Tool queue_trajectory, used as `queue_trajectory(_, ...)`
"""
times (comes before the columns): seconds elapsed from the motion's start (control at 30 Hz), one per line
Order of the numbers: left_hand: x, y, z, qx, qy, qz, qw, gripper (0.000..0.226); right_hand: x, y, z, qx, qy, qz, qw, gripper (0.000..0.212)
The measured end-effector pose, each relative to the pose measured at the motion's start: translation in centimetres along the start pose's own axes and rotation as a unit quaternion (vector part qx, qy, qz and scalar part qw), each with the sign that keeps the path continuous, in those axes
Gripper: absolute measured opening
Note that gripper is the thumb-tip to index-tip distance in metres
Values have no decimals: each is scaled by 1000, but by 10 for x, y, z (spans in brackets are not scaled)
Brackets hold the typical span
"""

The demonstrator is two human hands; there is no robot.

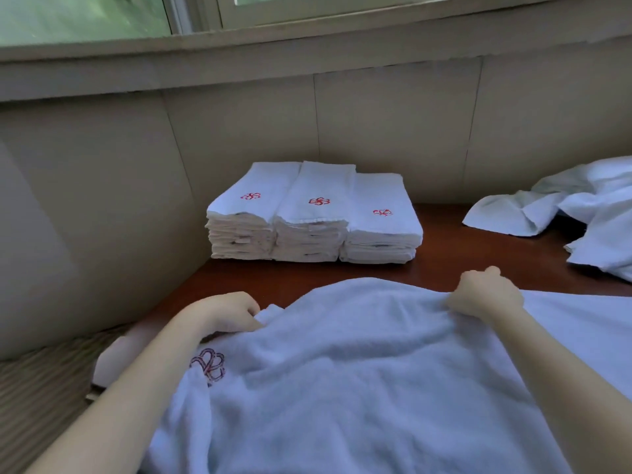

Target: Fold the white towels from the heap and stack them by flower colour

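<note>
Towel far edge gripped: left hand, right hand

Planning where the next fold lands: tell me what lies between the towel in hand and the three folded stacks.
In the head view, only bare brown table top separates the held towel from the folded stacks; nothing rests on that strip.

Table: dark reddish-brown wood, glossy, running from the lower left to the right edge of the frame.
Wall panels: beige, with thin vertical seams, rising behind the table and along the left side.
Window: across the top of the frame, pale frame, green blur outside.
Sill: wide, pale ledge below the window.
Floor: striped, lower left corner.
</note>
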State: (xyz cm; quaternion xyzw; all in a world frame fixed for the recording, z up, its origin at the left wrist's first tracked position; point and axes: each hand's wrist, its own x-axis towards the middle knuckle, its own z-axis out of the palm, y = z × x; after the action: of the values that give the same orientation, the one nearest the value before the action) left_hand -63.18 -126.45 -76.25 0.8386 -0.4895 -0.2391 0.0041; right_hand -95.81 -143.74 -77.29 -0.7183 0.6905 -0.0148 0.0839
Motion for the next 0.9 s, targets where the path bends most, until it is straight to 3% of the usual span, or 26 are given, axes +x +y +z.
queue_trajectory(0.07, 6, -2, -1, -40, 134, -8, 990, 24, 7, 3, 3, 54, 78, 8, 995, 10)
queue_trajectory(0.13, 11, -11, -8, -168, 342, -34, 924, 11, 11, 10, 6, 150, 189, 1, 970, 6)
queue_trajectory(0.17, 12, -15, -12, -222, 411, -37, 883, 9, 12, 13, 5, 199, 218, 3, 956, 10)
queue_trajectory(0.2, 13, -19, -16, -265, 434, -29, 861, 23, 12, 16, 3, 233, 216, 12, 948, 18)
queue_trajectory(0.3, 4, -17, -8, -299, 358, 0, 885, 74, -2, 15, 6, 202, 115, 17, 972, 41)
queue_trajectory(0.37, -11, -13, 17, -226, 362, 2, 904, 82, -17, 7, 18, 73, 88, -27, 993, 43)
queue_trajectory(0.43, -26, -14, 44, -151, 378, 12, 913, 77, -34, -11, 29, -22, 80, -96, 992, 41)
queue_trajectory(0.53, -35, -17, 70, -32, 253, 9, 967, 56, -55, -43, 46, -29, -34, -159, 986, 57)
queue_trajectory(0.6, -30, -21, 72, 50, 190, -8, 980, 57, -62, -52, 58, -26, -64, -173, 982, 64)
queue_trajectory(0.9, 24, -14, 30, 77, 118, 34, 989, 55, -29, -60, 52, 9, -38, -157, 987, 62)
